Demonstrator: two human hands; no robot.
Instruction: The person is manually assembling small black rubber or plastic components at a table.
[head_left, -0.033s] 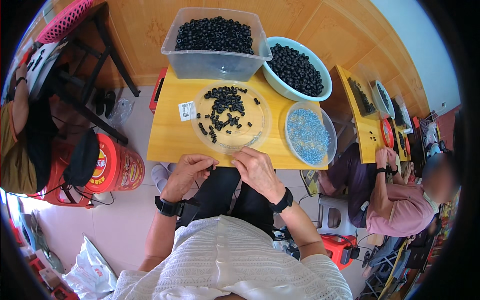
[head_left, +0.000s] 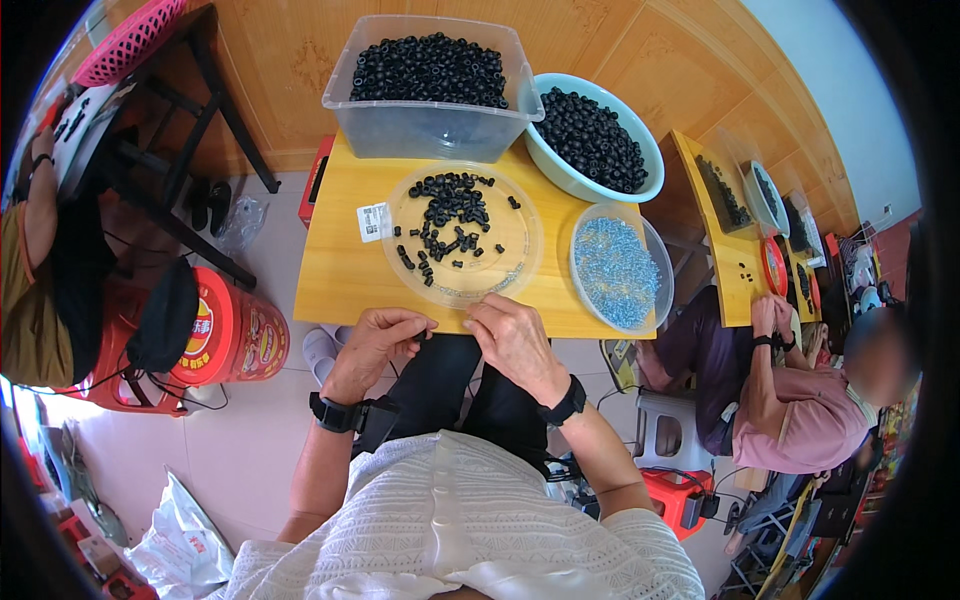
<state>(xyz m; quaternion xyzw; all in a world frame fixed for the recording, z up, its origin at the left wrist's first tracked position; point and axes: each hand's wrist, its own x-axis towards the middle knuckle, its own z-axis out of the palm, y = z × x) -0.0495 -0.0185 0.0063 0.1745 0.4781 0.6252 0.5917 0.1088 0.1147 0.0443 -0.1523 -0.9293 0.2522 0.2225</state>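
Observation:
My left hand (head_left: 385, 340) is at the near edge of the yellow table (head_left: 340, 270), thumb and forefinger pinched on a small black piece (head_left: 428, 334) that is mostly hidden. Close beside it, my right hand (head_left: 512, 335) curls with its fingertips together at the rim of the round clear tray (head_left: 528, 235); what it pinches, if anything, is too small to see. Scattered over that tray are small black bead-like parts (head_left: 455, 205), some joined in short pieces, and tiny clear bits (head_left: 470, 290) along its near edge.
Behind the tray stand a clear plastic bin (head_left: 430, 130) and a pale blue basin (head_left: 645, 190), both full of black parts. A clear bowl (head_left: 650, 305) of small bluish pieces sits at right. Another person (head_left: 800, 410) works at a right-hand table; a red bucket (head_left: 250, 340) stands left.

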